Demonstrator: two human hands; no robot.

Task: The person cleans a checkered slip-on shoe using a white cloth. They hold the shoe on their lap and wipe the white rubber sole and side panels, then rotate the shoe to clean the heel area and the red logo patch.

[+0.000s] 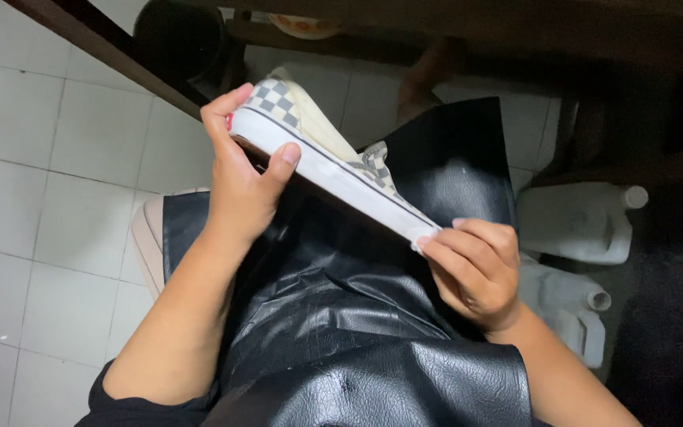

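A slip-on shoe (318, 150) with a grey-and-white checkered upper and a thick white rubber sole lies on its side above my lap. My left hand (240, 178) grips its heel end, thumb pressed on the white sole edge. At the toe end my right hand (476, 273) pinches the sole edge with bent fingers. A black shiny leather-like sheet (357, 332) covers my lap under the shoe.
White floor tiles (49, 174) spread to the left. Two white plastic jugs (583, 225) stand at the right beside a dark mat. A dark wooden beam (96, 43) and a dark round container (179, 35) are at the top. A pale stool edge (148, 241) shows under the sheet.
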